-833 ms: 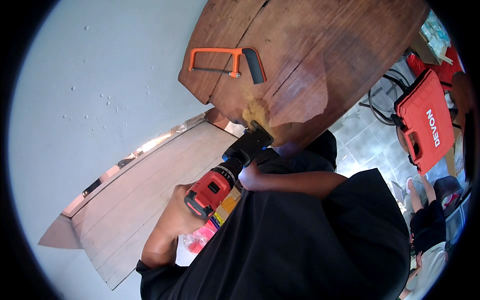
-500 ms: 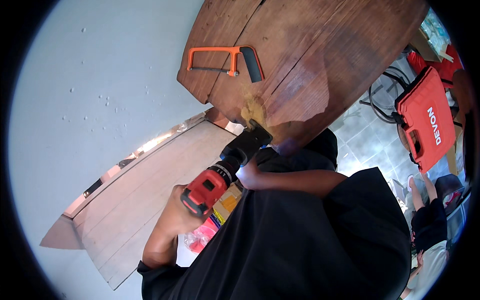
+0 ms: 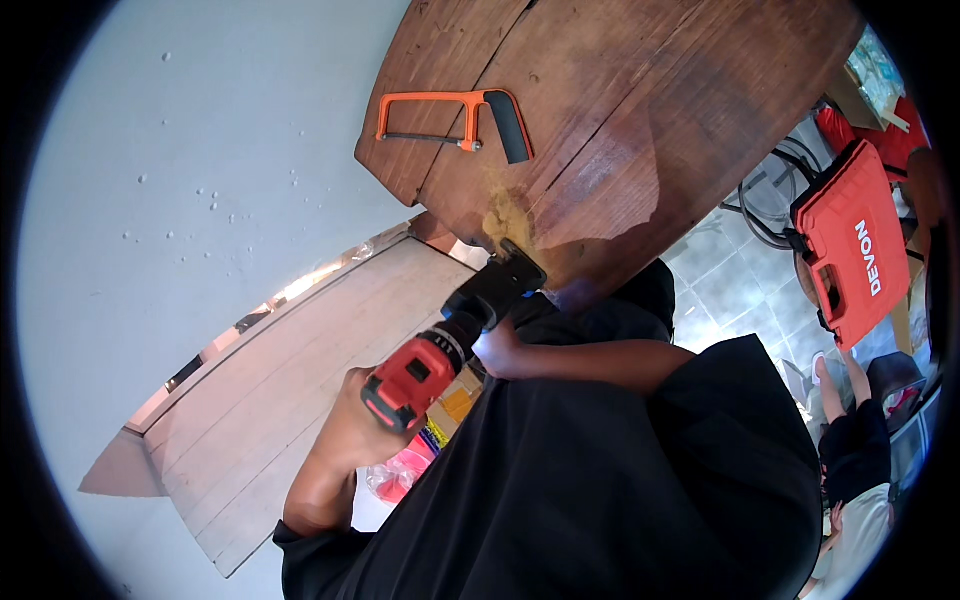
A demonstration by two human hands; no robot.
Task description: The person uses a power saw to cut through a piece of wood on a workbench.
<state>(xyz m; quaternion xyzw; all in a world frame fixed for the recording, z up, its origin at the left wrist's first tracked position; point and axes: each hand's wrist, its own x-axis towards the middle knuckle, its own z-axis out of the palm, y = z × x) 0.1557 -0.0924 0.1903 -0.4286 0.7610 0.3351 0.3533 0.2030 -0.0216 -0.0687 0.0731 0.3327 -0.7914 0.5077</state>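
My left hand (image 3: 368,432) is closed around the handle of a red and black cordless drill (image 3: 408,378). A black saw-like attachment (image 3: 490,292) is fitted to its front, and its flat shoe meets the near edge of a brown wooden table top (image 3: 600,110). Yellow sawdust (image 3: 508,222) is heaped on the wood just past the shoe. Beneath the attachment is my right hand (image 3: 497,352), its fingers mostly hidden behind the tool, so I cannot make out what they grip. An orange hacksaw (image 3: 468,122) with a dark handle lies on the table top beyond the sawdust.
A white wall (image 3: 220,130) rises at the left, with a pale plank panel (image 3: 290,390) below it. To the right, a red tool case (image 3: 865,250) rests near a tiled floor (image 3: 745,270). Another person (image 3: 858,450) is at the lower right.
The view has shifted very slightly. Both hands and the drill keep almost the same place at the table edge.
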